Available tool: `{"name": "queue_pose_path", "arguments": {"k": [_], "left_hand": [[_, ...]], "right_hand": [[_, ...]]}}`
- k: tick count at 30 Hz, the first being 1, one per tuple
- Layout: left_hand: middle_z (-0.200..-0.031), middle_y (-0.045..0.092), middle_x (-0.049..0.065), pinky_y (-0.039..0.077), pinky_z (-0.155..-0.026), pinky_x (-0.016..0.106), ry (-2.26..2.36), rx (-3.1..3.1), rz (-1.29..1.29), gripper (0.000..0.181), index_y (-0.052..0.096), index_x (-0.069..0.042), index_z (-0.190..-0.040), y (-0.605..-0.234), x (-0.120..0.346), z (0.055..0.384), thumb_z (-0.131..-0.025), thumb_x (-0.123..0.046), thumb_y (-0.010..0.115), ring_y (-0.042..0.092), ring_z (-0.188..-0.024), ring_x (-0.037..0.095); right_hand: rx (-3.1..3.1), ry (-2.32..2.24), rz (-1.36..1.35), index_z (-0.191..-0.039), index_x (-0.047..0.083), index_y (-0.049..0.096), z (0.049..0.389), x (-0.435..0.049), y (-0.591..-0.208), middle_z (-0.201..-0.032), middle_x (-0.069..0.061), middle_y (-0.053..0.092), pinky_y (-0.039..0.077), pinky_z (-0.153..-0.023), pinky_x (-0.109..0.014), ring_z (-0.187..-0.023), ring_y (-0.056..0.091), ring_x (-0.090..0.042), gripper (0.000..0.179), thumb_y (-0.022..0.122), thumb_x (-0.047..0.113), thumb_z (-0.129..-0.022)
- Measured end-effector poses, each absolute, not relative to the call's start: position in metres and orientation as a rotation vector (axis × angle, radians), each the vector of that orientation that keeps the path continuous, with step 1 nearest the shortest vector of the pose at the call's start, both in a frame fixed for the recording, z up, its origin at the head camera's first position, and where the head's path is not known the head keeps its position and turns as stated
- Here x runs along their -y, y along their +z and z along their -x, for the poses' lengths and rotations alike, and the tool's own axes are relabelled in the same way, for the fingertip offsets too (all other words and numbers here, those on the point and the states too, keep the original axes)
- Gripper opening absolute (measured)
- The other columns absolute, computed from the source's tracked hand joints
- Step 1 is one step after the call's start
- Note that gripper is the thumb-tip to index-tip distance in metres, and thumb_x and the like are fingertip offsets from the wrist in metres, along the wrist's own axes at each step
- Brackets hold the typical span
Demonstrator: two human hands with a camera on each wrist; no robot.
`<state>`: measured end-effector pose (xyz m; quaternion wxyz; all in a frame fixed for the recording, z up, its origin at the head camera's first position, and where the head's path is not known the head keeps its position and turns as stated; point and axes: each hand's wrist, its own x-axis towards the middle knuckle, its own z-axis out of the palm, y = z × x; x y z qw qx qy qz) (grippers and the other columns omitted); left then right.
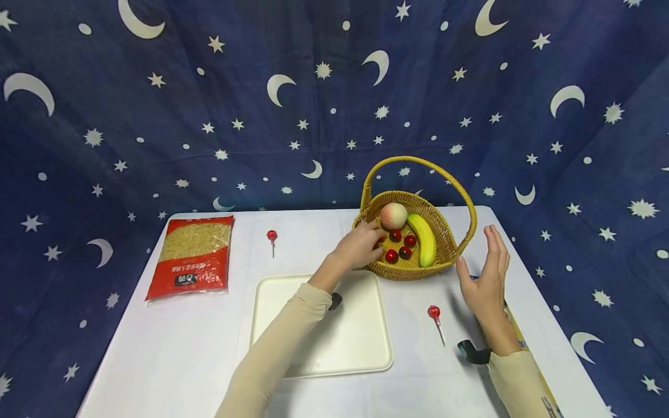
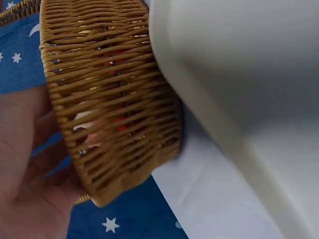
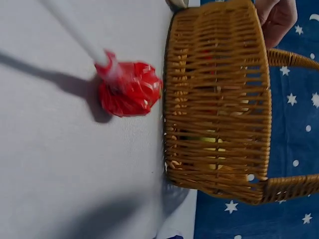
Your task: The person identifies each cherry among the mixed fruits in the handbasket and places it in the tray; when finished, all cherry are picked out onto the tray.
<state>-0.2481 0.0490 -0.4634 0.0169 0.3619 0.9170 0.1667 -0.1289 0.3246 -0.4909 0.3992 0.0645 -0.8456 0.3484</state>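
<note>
A wicker basket (image 1: 444, 235) with a tall arched handle stands at the back of the table. Inside it lie a peach (image 1: 393, 216), a banana (image 1: 424, 241) and several dark red cherries (image 1: 405, 252). Over the basket's left rim reaches my left hand (image 1: 360, 245), its fingers bent down among the cherries. In the left wrist view the wicker wall partly hides the fingertips of the left hand (image 2: 30, 154), so a grip cannot be made out. Right of the basket, my right hand (image 1: 486, 284) is raised with fingers extended, holding nothing.
A cream tray (image 1: 360, 337) lies beneath my left forearm. One red lollipop (image 1: 434, 312) is between tray and right hand; another lollipop (image 1: 272, 235) lies farther left. At left is a red pasta bag (image 1: 194, 255). My right arm partly covers a yellow package (image 1: 516, 328).
</note>
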Motion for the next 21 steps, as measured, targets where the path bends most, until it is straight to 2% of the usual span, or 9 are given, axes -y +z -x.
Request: {"name": "queue_pose_path", "arguments": {"k": [6,12,21], "left_hand": [[-0.125,0.074,0.006,0.057,-0.102,0.036,0.361,-2.827,-1.051,0.029,0.076,-0.010,-0.125,-0.462,-0.068,0.255,-0.099,-0.021,0.073,0.071,-0.118,0.024],[-0.117,0.075,0.004,0.058,-0.093,0.035,0.316,-2.796,-0.942,0.015,0.078,-0.012,-0.111,-0.463,-0.079,0.259,-0.098,-0.020,0.074,0.072,-0.109,0.021],[-0.112,0.074,0.002,0.058,-0.088,0.033,0.333,-2.809,-0.897,0.012,0.079,-0.011,-0.107,-0.463,-0.085,0.260,-0.096,-0.013,0.076,0.070,-0.099,0.018]], "right_hand": [[2.200,0.958,-0.120,-0.166,0.010,0.034,0.142,-0.330,-0.497,-0.171,-0.020,0.034,0.021,-0.134,-0.041,-0.160,0.028,-0.040,0.078,0.068,0.003,-0.097],[2.252,0.967,-0.102,-0.166,0.008,0.034,0.147,-0.333,-0.500,-0.170,-0.023,0.034,0.023,-0.133,-0.053,-0.158,0.028,-0.047,0.074,0.066,0.000,-0.099],[2.287,0.950,-0.104,-0.166,0.009,0.034,0.147,-0.338,-0.502,-0.170,-0.024,0.033,0.025,-0.129,-0.066,-0.158,0.028,-0.048,0.075,0.067,0.000,-0.099]]}}
